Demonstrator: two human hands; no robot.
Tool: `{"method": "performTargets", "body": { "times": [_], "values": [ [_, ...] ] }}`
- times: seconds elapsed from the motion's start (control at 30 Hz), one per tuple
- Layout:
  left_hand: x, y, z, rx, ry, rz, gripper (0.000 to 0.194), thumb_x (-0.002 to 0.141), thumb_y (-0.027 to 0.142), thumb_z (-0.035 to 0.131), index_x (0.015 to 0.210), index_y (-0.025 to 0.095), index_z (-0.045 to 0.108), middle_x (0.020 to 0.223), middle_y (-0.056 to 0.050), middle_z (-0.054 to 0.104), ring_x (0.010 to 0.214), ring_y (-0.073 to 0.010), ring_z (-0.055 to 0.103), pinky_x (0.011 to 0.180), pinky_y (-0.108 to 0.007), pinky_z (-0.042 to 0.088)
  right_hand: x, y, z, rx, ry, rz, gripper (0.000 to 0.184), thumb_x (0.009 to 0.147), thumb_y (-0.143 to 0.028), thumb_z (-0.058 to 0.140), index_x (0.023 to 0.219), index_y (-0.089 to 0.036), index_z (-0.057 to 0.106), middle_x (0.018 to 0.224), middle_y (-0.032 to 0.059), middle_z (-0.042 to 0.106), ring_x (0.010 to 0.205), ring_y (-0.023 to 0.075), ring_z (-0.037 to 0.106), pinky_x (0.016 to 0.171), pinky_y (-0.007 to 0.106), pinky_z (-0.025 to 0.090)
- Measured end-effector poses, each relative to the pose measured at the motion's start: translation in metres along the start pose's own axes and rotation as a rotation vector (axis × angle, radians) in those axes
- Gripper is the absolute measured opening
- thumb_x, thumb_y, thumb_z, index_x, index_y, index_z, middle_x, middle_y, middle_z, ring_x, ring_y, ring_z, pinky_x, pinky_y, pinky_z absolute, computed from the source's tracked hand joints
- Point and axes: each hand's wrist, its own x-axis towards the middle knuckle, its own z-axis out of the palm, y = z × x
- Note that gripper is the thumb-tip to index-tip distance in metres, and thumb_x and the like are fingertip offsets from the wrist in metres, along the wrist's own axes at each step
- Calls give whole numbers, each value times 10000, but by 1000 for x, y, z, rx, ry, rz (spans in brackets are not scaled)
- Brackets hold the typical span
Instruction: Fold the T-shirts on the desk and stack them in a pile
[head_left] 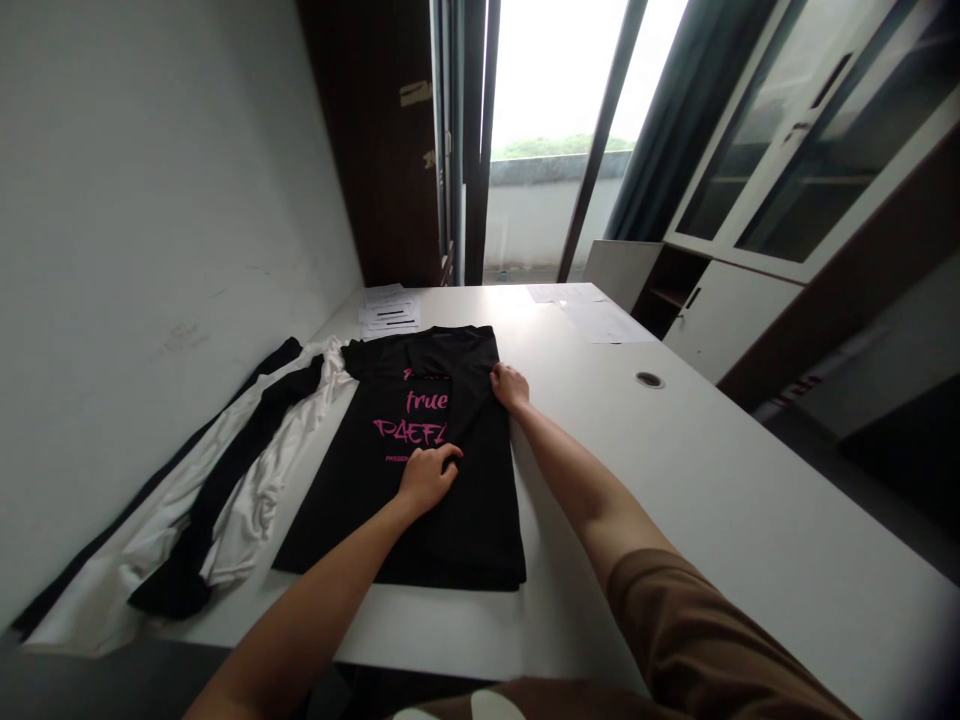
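Observation:
A black T-shirt (pixel 465 510) with pink lettering lies on the white table (pixel 712 480), its right part folded over the print. My left hand (pixel 427 477) rests on the middle of the shirt, at the edge of the folded part, with fingers curled and pressed to the cloth. My right hand (pixel 510 386) is at the shirt's right edge further up, fingers closed on the fabric there.
Black and white garments (pixel 225 490) lie crumpled along the wall at the left. Papers (pixel 388 310) sit at the far end of the table, more sheets (pixel 600 318) at the far right. A cable hole (pixel 649 380) is in the tabletop. Cabinets stand at right.

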Motion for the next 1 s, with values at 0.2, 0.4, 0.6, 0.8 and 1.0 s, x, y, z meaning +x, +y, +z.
{"method": "performTargets", "body": {
  "times": [0.2,0.4,0.6,0.8,1.0],
  "values": [
    [-1,0,1,-6,34,-34,281,1000,345,516,1209,284,693,1094,-8,770,983,-224,694,981,-363,442,6,0,1,18,36,67,396,1061,-453,394,1313,-206,572,1254,146,624,1151,262,590,975,360,433],
    [1,2,0,-42,33,-67,309,1040,363,454,1212,300,702,1109,1,772,1010,-210,698,955,-327,457,14,-3,2,-7,-23,40,381,1026,-386,488,1363,-215,537,1240,135,670,1165,259,599,996,367,407],
    [3,-2,1,14,10,-45,301,1015,315,486,1213,301,712,1103,1,771,980,-219,685,962,-344,456,21,0,2,10,-66,-34,323,1013,-244,449,1301,-273,592,1204,69,710,1125,232,631,984,347,400],
    [4,-2,-2,57,-12,-42,309,1014,315,490,1233,325,709,1106,8,769,954,-220,679,935,-345,473,27,0,4,33,-42,-15,293,995,-210,439,1200,-261,643,1198,70,705,1099,229,632,963,335,408],
    [2,0,-7,53,-43,-75,316,1009,325,500,1242,343,712,1100,10,770,983,-223,676,948,-344,478,34,-2,6,50,2,58,351,1037,-438,438,1252,-209,593,1247,135,652,1115,255,622,964,358,428]
  ]
}}
